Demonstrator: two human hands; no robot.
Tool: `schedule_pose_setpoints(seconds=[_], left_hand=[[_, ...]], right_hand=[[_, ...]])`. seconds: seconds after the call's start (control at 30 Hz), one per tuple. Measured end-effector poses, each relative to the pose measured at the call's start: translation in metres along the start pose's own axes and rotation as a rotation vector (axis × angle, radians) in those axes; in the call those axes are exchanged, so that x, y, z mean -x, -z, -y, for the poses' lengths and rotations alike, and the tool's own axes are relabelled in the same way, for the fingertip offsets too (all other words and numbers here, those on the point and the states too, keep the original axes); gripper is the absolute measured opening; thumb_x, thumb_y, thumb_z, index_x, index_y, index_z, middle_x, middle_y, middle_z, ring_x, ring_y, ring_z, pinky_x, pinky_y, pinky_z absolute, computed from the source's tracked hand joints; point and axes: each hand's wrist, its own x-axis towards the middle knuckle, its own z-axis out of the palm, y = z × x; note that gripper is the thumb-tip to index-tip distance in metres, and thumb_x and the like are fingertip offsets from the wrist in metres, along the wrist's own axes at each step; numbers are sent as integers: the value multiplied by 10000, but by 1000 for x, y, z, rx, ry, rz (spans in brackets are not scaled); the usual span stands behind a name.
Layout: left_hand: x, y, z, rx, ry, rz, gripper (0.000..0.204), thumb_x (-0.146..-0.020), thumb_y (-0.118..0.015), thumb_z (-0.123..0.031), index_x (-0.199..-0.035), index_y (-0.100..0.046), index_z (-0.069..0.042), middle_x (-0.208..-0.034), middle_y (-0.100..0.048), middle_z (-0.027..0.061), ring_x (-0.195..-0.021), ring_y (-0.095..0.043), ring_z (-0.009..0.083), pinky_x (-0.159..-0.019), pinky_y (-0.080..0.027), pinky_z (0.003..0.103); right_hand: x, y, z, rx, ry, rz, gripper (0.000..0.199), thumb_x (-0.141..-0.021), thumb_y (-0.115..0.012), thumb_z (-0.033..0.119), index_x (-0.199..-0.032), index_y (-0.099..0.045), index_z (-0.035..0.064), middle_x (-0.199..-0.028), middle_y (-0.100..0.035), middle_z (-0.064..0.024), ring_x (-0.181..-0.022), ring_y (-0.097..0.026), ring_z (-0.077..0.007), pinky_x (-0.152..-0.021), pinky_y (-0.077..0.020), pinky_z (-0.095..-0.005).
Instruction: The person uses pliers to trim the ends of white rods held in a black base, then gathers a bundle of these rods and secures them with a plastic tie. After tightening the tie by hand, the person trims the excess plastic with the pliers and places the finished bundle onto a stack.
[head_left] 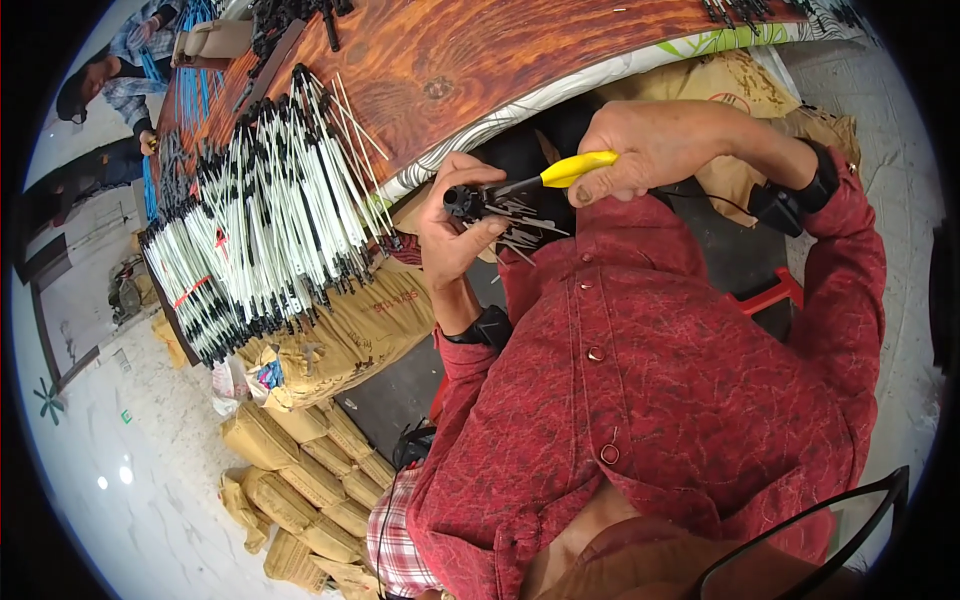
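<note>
My left hand (452, 222) is closed around a folded umbrella frame (466, 204). Its black round end faces outward, and several thin metal ribs (522, 228) fan out toward my shirt. In my right hand (650, 150) is a hand tool with a yellow handle (580, 168); its narrow metal end reaches the frame beside my left fingers. Whether that tool is a screwdriver or slim pliers I cannot tell. Both hands are in front of my chest, just off the table's near edge.
A large pile of white ribs with black joints (290, 190) covers the left of the wooden table (450, 80). Brown sacks (350, 320) lie below it, with stacked brown packages (300, 470) on the floor. Another person (115, 75) is at the far left.
</note>
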Motion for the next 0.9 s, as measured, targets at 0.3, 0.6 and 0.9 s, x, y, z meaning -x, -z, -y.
schedule_pose_setpoints(seconds=[0.3, 0.6, 0.9], left_hand=[[-1, -5, -2, 3, 44, 34, 503, -684, -817, -154, -1111, -656, 56, -966, -545, 107, -876, -542, 188, -764, -437, 296], [-1, 2, 20, 318, -41, 46, 493, -715, -833, -276, -1031, -653, 57, -975, -535, 127, -894, -562, 232, -775, -467, 357], [5, 4, 18, 247, 2, -85, 488, -734, -822, -341, -991, -652, 38, -1004, -540, 140, -897, -567, 242, -814, -487, 383]], right_hand=[[-1, 7, -8, -338, -120, 292, 626, -949, -507, 603, -652, -562, 56, -638, -590, -111, -542, -599, -189, -510, -514, -312], [-48, -83, -82, -1459, 142, 874, 661, -960, -391, 651, -625, -412, 81, -603, -531, -157, -451, -551, -242, -409, -492, -362], [-19, -57, -48, -811, 138, 265, 463, -945, -560, 518, -921, -587, 57, -705, -593, -90, -499, -586, -200, -439, -482, -326]])
